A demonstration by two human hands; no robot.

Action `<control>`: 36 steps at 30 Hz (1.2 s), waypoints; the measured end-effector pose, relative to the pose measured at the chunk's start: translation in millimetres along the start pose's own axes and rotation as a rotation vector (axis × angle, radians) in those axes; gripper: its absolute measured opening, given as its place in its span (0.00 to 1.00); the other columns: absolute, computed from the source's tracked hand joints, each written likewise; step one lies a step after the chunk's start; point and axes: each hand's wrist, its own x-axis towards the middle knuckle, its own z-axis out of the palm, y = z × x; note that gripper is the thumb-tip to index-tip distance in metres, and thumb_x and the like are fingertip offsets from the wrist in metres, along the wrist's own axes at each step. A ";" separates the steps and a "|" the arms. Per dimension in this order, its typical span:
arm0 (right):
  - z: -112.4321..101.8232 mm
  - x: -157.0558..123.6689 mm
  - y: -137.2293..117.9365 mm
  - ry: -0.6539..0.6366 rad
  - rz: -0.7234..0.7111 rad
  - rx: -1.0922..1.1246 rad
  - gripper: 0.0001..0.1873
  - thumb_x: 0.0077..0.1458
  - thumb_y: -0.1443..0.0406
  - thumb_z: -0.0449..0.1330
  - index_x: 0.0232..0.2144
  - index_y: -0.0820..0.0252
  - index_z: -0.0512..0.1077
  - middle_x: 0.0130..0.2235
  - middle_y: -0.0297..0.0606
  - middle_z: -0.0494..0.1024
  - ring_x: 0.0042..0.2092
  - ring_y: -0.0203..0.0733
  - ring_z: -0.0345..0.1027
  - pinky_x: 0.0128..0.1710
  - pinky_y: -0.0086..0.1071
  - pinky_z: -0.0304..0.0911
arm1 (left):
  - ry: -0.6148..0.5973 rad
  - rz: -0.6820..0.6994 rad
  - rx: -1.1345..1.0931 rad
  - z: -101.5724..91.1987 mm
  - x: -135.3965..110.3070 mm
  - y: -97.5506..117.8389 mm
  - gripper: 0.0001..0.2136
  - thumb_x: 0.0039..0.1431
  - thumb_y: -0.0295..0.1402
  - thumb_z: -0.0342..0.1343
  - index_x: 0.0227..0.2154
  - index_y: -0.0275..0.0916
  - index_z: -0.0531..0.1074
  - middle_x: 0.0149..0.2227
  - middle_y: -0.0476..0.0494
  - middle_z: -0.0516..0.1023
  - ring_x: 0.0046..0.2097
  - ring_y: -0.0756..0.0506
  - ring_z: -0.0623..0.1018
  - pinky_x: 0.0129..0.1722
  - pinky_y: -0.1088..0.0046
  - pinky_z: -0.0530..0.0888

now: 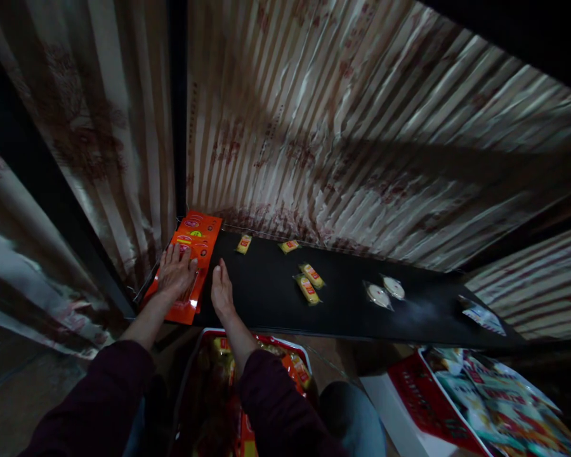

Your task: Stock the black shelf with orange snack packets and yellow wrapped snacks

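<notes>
My left hand [177,273] lies flat, fingers spread, on orange snack packets [202,230] at the left end of a black shelf [266,292]. The packets overlap one another, and their exact number is hard to tell. My right hand [222,289] is held on edge just right of the packets, fingers stretched out, with nothing in it. Whether it touches the shelf I cannot tell. Farther right lie several small yellow wrapped cakes [313,275], two of them side by side.
Two round white wrapped pieces [378,295] and a blue-white packet [483,315] lie toward the shelf's right. Below stands a bin [309,357] of wrapped snacks by my legs. A red and white box [421,400] of packets is at lower right. Striped sheeting [314,127] hangs behind.
</notes>
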 end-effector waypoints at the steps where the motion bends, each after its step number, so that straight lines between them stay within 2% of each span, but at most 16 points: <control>1: -2.2 0.4 0.5 0.009 -0.001 0.007 0.31 0.64 0.53 0.40 0.61 0.65 0.57 0.63 0.44 0.60 0.64 0.40 0.52 0.64 0.38 0.48 | -0.001 0.002 0.002 -1.3 0.3 0.9 0.25 0.63 0.40 0.38 0.58 0.32 0.63 0.63 0.31 0.58 0.66 0.35 0.54 0.62 0.51 0.54; 6: -11.8 -12.5 8.0 0.049 -0.040 0.054 0.31 0.63 0.51 0.39 0.59 0.63 0.61 0.61 0.43 0.65 0.62 0.41 0.57 0.61 0.37 0.53 | -0.026 0.044 0.012 -7.0 -3.8 12.9 0.25 0.62 0.39 0.39 0.58 0.32 0.63 0.64 0.32 0.57 0.67 0.35 0.51 0.64 0.53 0.51; 12: -32.2 -47.7 26.7 0.062 -0.038 0.096 0.31 0.62 0.50 0.41 0.57 0.64 0.63 0.58 0.46 0.68 0.59 0.43 0.62 0.58 0.39 0.58 | -0.043 0.236 -0.084 -13.8 -26.5 42.9 0.21 0.62 0.36 0.42 0.55 0.33 0.66 0.64 0.35 0.57 0.67 0.37 0.48 0.65 0.53 0.50; 17: -70.8 -86.3 38.6 0.104 -0.059 0.215 0.27 0.61 0.51 0.44 0.52 0.62 0.68 0.55 0.46 0.72 0.53 0.44 0.68 0.55 0.40 0.62 | -0.064 0.387 -0.221 -25.7 -61.9 77.4 0.21 0.64 0.35 0.38 0.52 0.33 0.69 0.62 0.38 0.62 0.67 0.42 0.51 0.63 0.59 0.57; 20: -104.3 -113.2 51.2 0.136 -0.018 0.280 0.25 0.61 0.53 0.47 0.50 0.62 0.69 0.51 0.47 0.75 0.52 0.45 0.70 0.52 0.41 0.65 | -0.166 0.533 -0.353 -26.3 -93.3 98.2 0.20 0.64 0.33 0.38 0.50 0.33 0.70 0.57 0.39 0.70 0.63 0.46 0.62 0.62 0.66 0.61; 22: -127.8 -130.7 66.3 0.179 0.022 0.228 0.23 0.60 0.54 0.48 0.48 0.61 0.70 0.47 0.46 0.77 0.49 0.45 0.72 0.51 0.41 0.65 | -0.298 0.621 -0.405 -19.3 -117.9 110.1 0.19 0.64 0.31 0.38 0.50 0.34 0.71 0.53 0.40 0.74 0.58 0.47 0.68 0.60 0.68 0.63; 24: -149.5 -147.0 87.0 0.223 0.052 0.085 0.22 0.58 0.54 0.50 0.46 0.60 0.71 0.46 0.44 0.78 0.48 0.45 0.72 0.51 0.41 0.64 | -0.419 0.698 -0.430 -7.4 -144.9 119.9 0.18 0.64 0.30 0.39 0.49 0.36 0.71 0.52 0.40 0.74 0.58 0.47 0.68 0.59 0.68 0.65; 26: -166.8 -162.4 110.7 0.270 0.083 -0.046 0.21 0.56 0.54 0.52 0.44 0.60 0.73 0.44 0.44 0.79 0.46 0.46 0.72 0.50 0.41 0.64 | -0.497 0.747 -0.406 6.7 -173.4 127.5 0.17 0.61 0.32 0.45 0.51 0.36 0.69 0.58 0.39 0.68 0.64 0.44 0.60 0.62 0.62 0.61; 30: -182.2 -189.1 151.2 0.327 0.151 -0.184 0.20 0.54 0.55 0.51 0.41 0.59 0.74 0.43 0.43 0.80 0.46 0.47 0.73 0.48 0.40 0.66 | -0.653 0.617 -0.260 31.2 -226.9 135.7 0.27 0.55 0.33 0.53 0.59 0.34 0.60 0.66 0.35 0.52 0.68 0.36 0.47 0.62 0.53 0.57; 33: -179.9 -200.4 166.6 0.300 0.163 -0.206 0.20 0.54 0.58 0.50 0.41 0.60 0.74 0.44 0.44 0.79 0.46 0.46 0.73 0.49 0.39 0.65 | -0.620 0.558 -0.207 43.8 -252.0 136.4 0.30 0.53 0.28 0.53 0.61 0.37 0.56 0.68 0.36 0.46 0.68 0.35 0.41 0.63 0.52 0.54; 36: -174.9 -201.4 172.9 0.269 0.131 -0.255 0.19 0.51 0.61 0.50 0.41 0.61 0.74 0.44 0.46 0.79 0.47 0.48 0.72 0.51 0.41 0.64 | -0.543 0.566 -0.210 51.9 -262.0 134.2 0.29 0.53 0.26 0.53 0.59 0.39 0.58 0.68 0.37 0.45 0.68 0.37 0.43 0.62 0.55 0.55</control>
